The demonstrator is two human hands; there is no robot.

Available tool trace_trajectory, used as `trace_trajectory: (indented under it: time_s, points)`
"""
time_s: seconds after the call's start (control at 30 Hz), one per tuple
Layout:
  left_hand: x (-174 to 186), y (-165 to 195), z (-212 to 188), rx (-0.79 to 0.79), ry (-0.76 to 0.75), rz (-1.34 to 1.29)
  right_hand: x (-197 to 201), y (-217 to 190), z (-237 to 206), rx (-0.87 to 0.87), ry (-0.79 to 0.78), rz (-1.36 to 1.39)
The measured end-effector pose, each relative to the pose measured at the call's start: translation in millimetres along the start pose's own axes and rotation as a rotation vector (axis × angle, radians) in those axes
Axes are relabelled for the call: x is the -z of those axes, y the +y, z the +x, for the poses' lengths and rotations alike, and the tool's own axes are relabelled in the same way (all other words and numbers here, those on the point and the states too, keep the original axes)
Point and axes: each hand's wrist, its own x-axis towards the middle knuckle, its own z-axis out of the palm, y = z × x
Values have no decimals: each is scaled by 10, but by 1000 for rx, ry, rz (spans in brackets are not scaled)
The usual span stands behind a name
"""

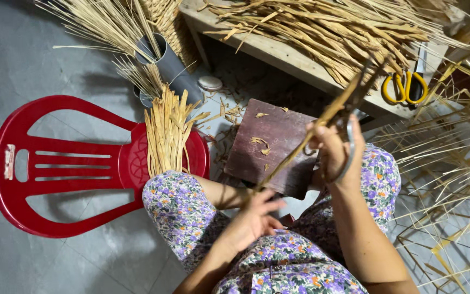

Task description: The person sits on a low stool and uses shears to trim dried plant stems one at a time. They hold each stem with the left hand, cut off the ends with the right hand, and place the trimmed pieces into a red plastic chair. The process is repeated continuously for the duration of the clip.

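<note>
My left hand (pixel 253 216) pinches the lower end of a long dry straw strip (pixel 322 118) above my lap. That strip slants up to the right, where my right hand (pixel 335 149) closes on its middle together with a grey metal tool (pixel 350 152); I cannot tell whether the tool is scissors or a blade. My knees in flowered cloth (pixel 180 204) sit under both hands. A dark brown wooden block (pixel 270 144) lies on the floor just beyond my hands, with a few straw scraps on it.
A red plastic chair (pixel 61 163) lies on its back at left, with a cut straw bundle (pixel 165 133) on its seat. Grey pipes (pixel 167 60) hold straw stalks. Behind, a wooden bench (pixel 278 54) carries piled straw and yellow-handled scissors (pixel 406 87). Loose strips cover the right floor.
</note>
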Motion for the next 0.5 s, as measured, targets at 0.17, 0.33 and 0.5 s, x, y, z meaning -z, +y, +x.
trace_trajectory:
  time_s: [0.17,0.33,0.5]
  points:
    - [649,432,-116,-685,205,-392,243,53,8,39,89,-39]
    - [769,1012,-407,-1004,425,194,333,281,-33,32,-79,-538]
    - [482,1347,-648,-872,596,699,305,287,-65,148,-34,-969]
